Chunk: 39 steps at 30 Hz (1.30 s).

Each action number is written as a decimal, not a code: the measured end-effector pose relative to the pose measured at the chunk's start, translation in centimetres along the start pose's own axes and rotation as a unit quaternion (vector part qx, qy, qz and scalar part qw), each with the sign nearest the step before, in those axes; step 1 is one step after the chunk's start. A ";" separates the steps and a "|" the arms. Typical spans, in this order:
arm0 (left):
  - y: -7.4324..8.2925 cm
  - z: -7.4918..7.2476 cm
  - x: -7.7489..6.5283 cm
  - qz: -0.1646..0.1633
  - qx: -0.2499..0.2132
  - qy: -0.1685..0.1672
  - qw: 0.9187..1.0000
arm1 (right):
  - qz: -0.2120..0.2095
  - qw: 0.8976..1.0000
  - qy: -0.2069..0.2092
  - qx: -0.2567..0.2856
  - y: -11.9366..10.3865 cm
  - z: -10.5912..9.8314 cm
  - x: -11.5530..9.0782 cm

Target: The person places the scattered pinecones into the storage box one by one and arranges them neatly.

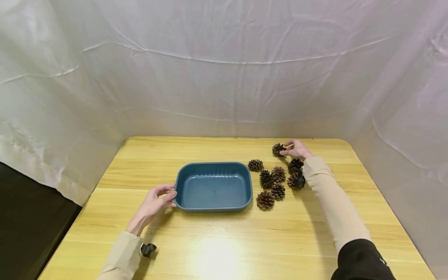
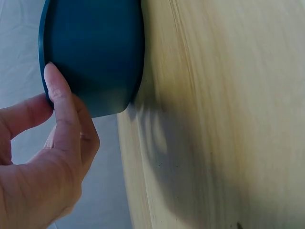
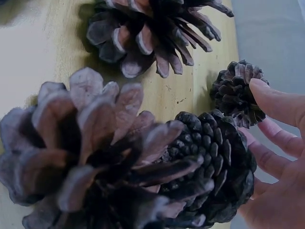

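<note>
A dark blue rectangular basin [image 1: 214, 191] with rounded corners stands on the table, nothing inside it. My left hand [image 1: 158, 199] pinches its left rim between thumb and fingers; the left wrist view shows the basin wall [image 2: 95, 57] between them. At the far right, my right hand [image 1: 296, 149] holds a brown pine cone [image 1: 278, 150]. Seen from the right wrist, the thumb lies on that pine cone [image 3: 237, 90] and the fingers reach behind it. Close by the right wrist are a dark pine cone [image 1: 295, 165] and a wider one [image 1: 295, 181].
Several more pine cones lie between the basin and the right arm, among them an open-scaled one [image 1: 265, 200] in front and a small one [image 1: 255, 165] near the basin's back corner. The wooden table [image 1: 147, 155] ends at white cloth [image 1: 224, 85] behind and at the sides.
</note>
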<state>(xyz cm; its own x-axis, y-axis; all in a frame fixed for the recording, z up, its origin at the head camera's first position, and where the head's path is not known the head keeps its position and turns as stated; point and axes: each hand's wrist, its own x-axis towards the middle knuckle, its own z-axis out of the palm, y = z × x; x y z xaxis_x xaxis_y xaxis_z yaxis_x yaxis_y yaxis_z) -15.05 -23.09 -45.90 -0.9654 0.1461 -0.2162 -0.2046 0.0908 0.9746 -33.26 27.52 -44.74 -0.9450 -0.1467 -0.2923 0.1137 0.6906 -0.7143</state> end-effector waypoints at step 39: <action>0.1 0.4 0.3 0.012 0.017 -0.018 1.000 | -0.060 0.995 0.035 0.070 -0.9 -0.6 -1.4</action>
<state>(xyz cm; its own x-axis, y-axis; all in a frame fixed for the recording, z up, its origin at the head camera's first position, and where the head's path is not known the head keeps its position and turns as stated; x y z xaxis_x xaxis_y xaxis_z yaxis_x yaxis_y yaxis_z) -15.31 -22.69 -45.93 -0.9633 0.1847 -0.1946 -0.1745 0.1195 0.9774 -32.20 27.57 -43.32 -0.9728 -0.1691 -0.1584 0.0361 0.5645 -0.8246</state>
